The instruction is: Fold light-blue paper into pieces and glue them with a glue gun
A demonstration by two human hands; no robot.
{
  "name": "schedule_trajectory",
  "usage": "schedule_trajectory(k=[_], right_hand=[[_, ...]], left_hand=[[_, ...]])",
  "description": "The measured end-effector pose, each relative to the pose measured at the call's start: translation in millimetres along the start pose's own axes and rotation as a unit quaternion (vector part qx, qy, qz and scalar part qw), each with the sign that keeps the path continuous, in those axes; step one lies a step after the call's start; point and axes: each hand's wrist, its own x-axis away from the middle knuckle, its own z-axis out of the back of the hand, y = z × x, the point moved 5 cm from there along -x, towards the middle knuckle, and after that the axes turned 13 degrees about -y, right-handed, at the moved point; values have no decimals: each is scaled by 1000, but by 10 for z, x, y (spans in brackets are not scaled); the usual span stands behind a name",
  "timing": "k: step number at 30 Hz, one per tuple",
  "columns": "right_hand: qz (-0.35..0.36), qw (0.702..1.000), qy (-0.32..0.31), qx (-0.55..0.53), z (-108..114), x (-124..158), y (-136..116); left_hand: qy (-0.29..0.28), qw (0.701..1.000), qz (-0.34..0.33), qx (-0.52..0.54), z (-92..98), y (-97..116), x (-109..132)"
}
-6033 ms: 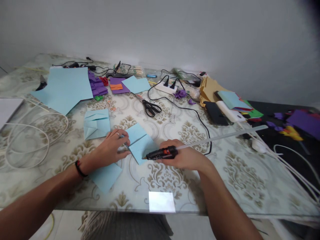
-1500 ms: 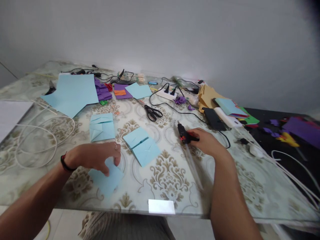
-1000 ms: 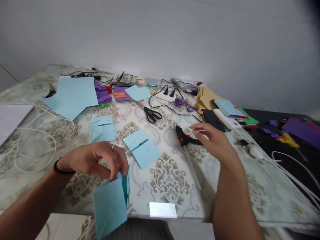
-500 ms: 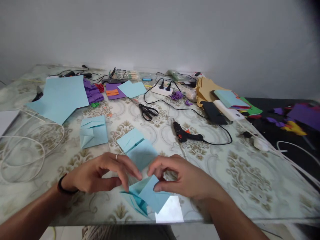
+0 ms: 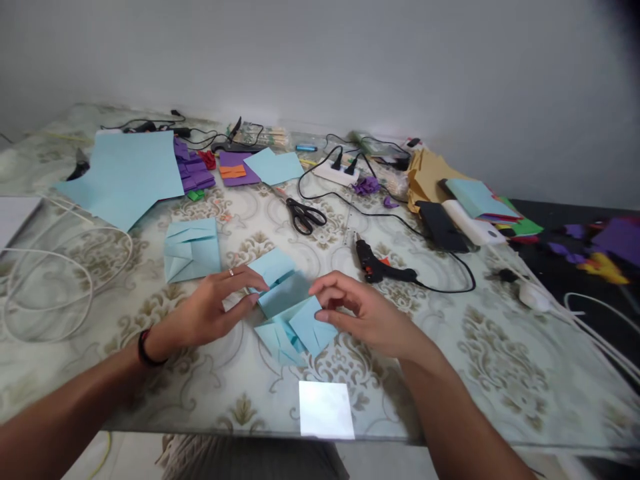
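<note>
My left hand (image 5: 217,303) has its thumb and fingertips closed on the left edge of a flat, folded light blue paper piece (image 5: 273,267). Just in front of that piece is a second folded light blue paper (image 5: 314,327), partly opened out, with flaps and creases showing. My right hand (image 5: 363,313) pinches its upper right corner between thumb and fingers. The two pieces nearly meet and overlap in view. Behind my left hand, another folded light blue paper (image 5: 193,250) lies on the table, untouched.
Scissors (image 5: 305,215) and a black glue gun (image 5: 380,263) with its cord lie beyond my hands. A power strip (image 5: 337,173), large blue sheet (image 5: 135,173), phone (image 5: 443,227) and white cable (image 5: 90,287) lie around. A bright white square (image 5: 326,410) shows near the front edge.
My right hand has carried the opened folded paper away from the front edge, closer to the flat piece. My left hand has left the opened paper and taken the flat piece's edge.
</note>
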Motion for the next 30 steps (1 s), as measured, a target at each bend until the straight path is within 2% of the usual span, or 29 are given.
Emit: schedule_trajectory(k=[4,9,16,20,24,30], right_hand=[[7,1000,19,-6,35,-81,105],[2,998,54,-14,85,-154,199],[-8,996,85,-15,125,-207,323],[-13,994,102,22,131,-222,351],[-6,991,120,60,122,-243,351],[5,985,153,79,113,-274,382]], left_hand=[[-2,999,-12,-31,-62,-3,-2],[-30,998,8,-47,-151,-113,-3],[-27,999,9,-40,-173,-157,-14],[-41,998,22,-38,-181,-177,-12],[-64,996,39,-47,-234,-150,-14],[-65,990,62,-108,-368,-83,-37]])
